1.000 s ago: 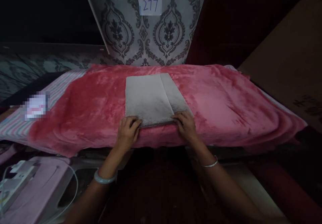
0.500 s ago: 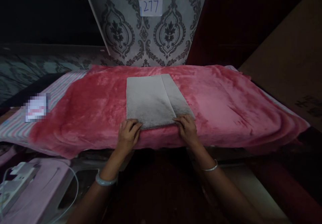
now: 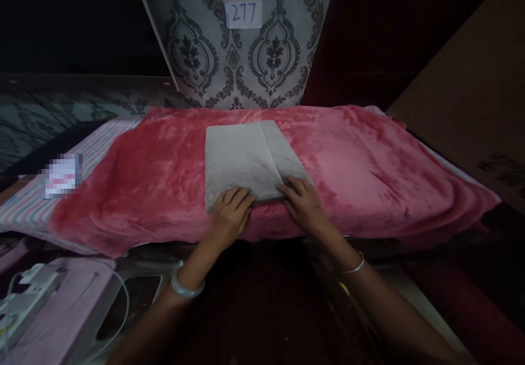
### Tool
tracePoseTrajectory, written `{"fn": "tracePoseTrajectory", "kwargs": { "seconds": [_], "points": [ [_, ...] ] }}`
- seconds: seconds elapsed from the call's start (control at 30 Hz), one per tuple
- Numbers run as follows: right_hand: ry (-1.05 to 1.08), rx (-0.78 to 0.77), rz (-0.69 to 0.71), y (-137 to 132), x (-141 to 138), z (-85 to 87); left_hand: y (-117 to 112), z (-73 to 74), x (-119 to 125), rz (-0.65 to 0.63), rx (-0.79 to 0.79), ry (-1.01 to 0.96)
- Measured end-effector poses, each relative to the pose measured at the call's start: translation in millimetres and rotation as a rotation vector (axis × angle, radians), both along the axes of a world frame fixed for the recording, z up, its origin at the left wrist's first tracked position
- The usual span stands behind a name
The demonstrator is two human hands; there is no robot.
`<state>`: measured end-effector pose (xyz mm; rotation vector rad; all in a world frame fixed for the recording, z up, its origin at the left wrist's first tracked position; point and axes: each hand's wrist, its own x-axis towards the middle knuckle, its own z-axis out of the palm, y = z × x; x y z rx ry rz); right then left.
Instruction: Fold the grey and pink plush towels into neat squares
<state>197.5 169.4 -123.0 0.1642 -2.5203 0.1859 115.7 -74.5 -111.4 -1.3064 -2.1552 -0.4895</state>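
Observation:
A grey, plush folded towel (image 3: 241, 157) lies flat on the pink blanket, with a fold line running front to back near its right side. My left hand (image 3: 232, 209) rests on the towel's front edge, left of its middle. Its fingers are stretched out over the fabric. At the front right corner, my right hand (image 3: 301, 203) lies on the towel with fingers extended and slightly apart. The undersides of both hands are hidden.
The pink plush blanket (image 3: 356, 162) spreads over a striped cloth (image 3: 96, 149). A blurred white item (image 3: 61, 176) lies at the left. Below it are a white power strip (image 3: 30, 294) and a cable. A "277" paper (image 3: 244, 12) hangs on the patterned wall.
My left hand has slid right along the towel's front edge, leaving its left corner. Both hands have gone from pinching the edge to lying flatter on the towel.

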Motion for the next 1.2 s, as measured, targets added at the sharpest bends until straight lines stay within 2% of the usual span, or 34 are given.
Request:
{"fn": "tracePoseTrajectory", "kwargs": {
  "seconds": [0.17,0.27,0.4,0.53,0.63,0.7,0.77,0.83,0.9,0.97,1.03,1.2],
  "points": [
    [-0.074,0.112,0.01,1,-5,8.0,24,10.1,3,0.088,-0.122,-0.072],
    [-0.069,0.146,0.045,5,-8,9.5,36,18.3,9,0.091,-0.17,-0.086],
    [-0.066,0.127,0.092,9,-12,18.3,62,24.4,14,0.077,-0.233,-0.09],
    [-0.069,0.115,0.065,7,-15,29.1,88,30.1,12,0.179,-0.268,-0.115],
    [-0.062,0.076,0.043,4,-15,27.7,100,36.5,9,0.242,-0.328,-0.139],
    [-0.009,0.011,0.051,3,-13,22.5,103,40.1,8,0.237,-0.386,-0.128],
    [0.098,-0.106,0.057,3,-8,16.1,104,42.6,6,0.212,-0.439,-0.103],
    [0.233,-0.301,0.029,3,-1,9.7,103,45.7,4,0.177,-0.463,-0.083],
    [0.324,-0.564,-0.048,2,7,3.1,102,52.5,-1,0.137,-0.456,-0.074],
    [0.333,-0.855,-0.121,1,13,-3.4,100,65.7,-8,0.103,-0.439,-0.08],
    [0.261,-1.125,-0.123,0,15,-8.7,100,86.1,-16,0.084,-0.412,-0.088],
    [0.116,-1.664,0.076,-6,0,-7.9,103,156.1,-32,0.065,-0.324,-0.127]
  ]
}}
